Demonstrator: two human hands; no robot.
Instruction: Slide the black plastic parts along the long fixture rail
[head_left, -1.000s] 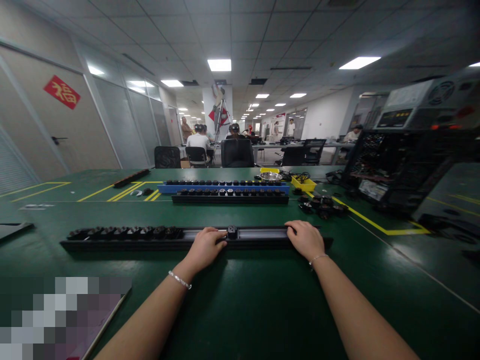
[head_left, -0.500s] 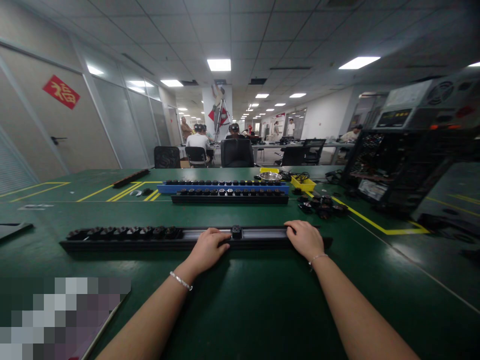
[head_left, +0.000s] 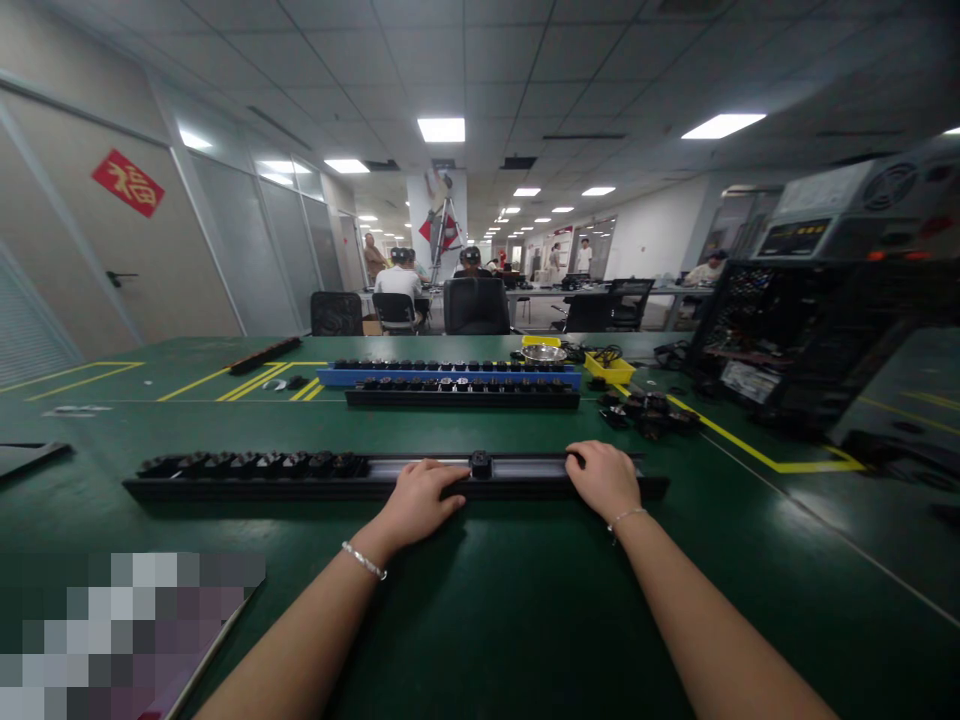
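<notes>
A long black rail (head_left: 247,488) lies across the green table in front of me, with a row of small black parts (head_left: 270,464) in its left half. One single black block (head_left: 481,464) sits farther right in the rail's channel. My left hand (head_left: 424,503) rests over the rail with its fingers stretched out; the index fingertip touches the block's left side, and the thumb lies along the front wall. Nearer the right end, my right hand (head_left: 606,480) bends over the channel with its fingers curled together. A dark spot shows at its fingertips, too small to name.
Beyond stand a blue rail (head_left: 330,378) and a second black rail (head_left: 465,399), both filled with small parts. To the right are a heap of black parts (head_left: 649,414), a yellow bin (head_left: 609,368) and an opened computer case (head_left: 772,330). A blurred-out object lies front left.
The single block has slid slightly right along the channel together with my left hand. My right hand has shifted a little left, towards the block. The whole view has drifted slightly.
</notes>
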